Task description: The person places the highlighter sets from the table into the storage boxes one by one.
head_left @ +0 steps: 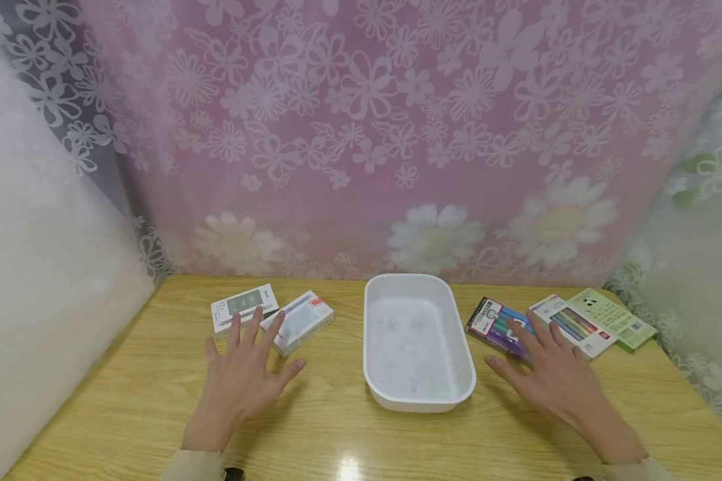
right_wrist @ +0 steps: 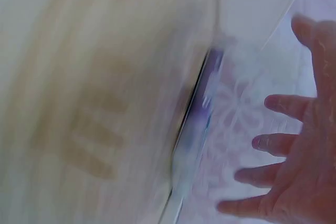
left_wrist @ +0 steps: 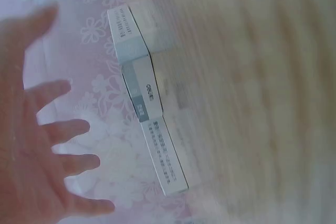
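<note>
My left hand point(head_left: 243, 381) is held palm down with fingers spread, its fingertips overlapping two white boxes in the head view. One is a flat carton point(head_left: 245, 308) with a grey panel; beside it lies a pale carton point(head_left: 303, 324) with a red label. The left wrist view shows the fingers apart from the cartons' printed sides point(left_wrist: 165, 156). My right hand point(head_left: 556, 384), also spread and holding nothing, hovers near a clear-fronted pack of coloured pens point(head_left: 496, 324). Next to that pack lie a white box of coloured pencils point(head_left: 577, 331) and a green box point(head_left: 616, 314).
Between the hands stands a white plastic basin point(head_left: 418, 401) with nothing inside. The wooden table point(head_left: 337, 441) ends at a pink floral curtain point(head_left: 349, 167) at the back, with pale sheets point(head_left: 42, 267) on both sides.
</note>
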{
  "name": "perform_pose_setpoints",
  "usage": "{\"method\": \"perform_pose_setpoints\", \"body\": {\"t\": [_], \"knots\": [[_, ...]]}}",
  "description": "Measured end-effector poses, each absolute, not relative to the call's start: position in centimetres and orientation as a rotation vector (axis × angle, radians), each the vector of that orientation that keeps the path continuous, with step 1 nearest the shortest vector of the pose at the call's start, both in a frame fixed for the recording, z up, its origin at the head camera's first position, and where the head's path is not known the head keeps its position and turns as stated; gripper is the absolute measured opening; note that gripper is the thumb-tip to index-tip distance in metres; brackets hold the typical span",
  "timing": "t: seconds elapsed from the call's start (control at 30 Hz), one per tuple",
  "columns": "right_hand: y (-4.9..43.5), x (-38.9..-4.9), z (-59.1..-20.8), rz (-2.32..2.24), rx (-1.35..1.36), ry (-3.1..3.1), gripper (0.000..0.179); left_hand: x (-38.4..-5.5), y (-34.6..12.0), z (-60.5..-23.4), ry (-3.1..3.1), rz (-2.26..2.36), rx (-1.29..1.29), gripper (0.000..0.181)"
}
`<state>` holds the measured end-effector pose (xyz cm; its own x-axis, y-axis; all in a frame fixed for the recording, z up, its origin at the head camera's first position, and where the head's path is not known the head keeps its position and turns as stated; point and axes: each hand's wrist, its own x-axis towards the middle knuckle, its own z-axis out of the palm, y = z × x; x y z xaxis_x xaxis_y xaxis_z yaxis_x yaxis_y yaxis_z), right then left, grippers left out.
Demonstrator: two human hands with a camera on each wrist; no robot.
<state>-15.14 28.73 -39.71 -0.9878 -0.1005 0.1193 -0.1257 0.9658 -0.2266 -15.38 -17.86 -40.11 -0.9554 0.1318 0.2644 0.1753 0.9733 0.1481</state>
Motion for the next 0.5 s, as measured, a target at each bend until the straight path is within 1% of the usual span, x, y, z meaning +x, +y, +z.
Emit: {"method": "perform_pose_setpoints", "body": {"t": [0.2, 0.27, 0.37, 0.5], "knots": [[26.1, -16.6, -38.8, 0.731, 0.301, -2.85, 0.059, -17.6, -17.0, -39.8, -2.722, -0.337, -0.273, 0.055], [25.2, -17.2, -38.7, 0.823, 0.318, -2.829, 0.053, -18.4, -16.8, -39.7, -2.718, -0.39, -0.292, 0.049], [24.1, -17.9, -38.6, 0.913, 0.291, -2.847, 0.05, -19.5, -16.4, -39.8, -2.777, -0.467, -0.311, 0.048], [23.2, -18.6, -38.7, 1.055, 0.214, -2.877, 0.046, -20.6, -16.0, -40.0, -2.883, -0.489, -0.354, 0.055]]}}
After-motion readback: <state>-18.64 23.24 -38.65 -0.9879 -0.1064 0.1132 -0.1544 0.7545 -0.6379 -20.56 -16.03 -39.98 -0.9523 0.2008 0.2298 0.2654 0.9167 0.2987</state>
